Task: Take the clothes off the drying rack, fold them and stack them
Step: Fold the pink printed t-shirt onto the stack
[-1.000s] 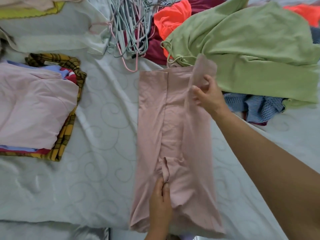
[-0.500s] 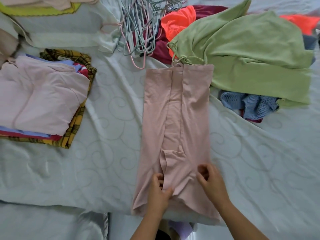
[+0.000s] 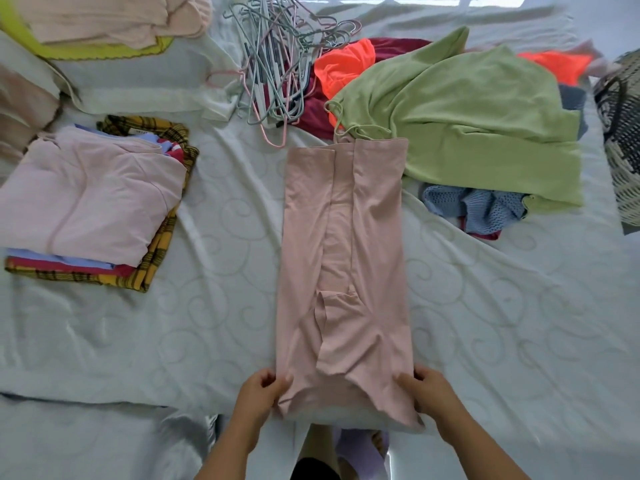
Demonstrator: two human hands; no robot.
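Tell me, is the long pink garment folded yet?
Partly folded. Both sides of the pink garment are turned in, making a long strip. The left hand and right hand pinch its near corners.

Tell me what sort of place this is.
Most likely a bedroom at home: the pink garment lies on what looks like a swirl-quilted white bed cover. A heap of hangers, a folded stack and a woven basket sit around it.

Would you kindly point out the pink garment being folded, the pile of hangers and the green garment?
pink garment (image 3: 372, 216): head view, right folded panel.
pile of hangers (image 3: 275, 69): head view, middle of the tangle.
green garment (image 3: 467, 126): head view, broad middle.
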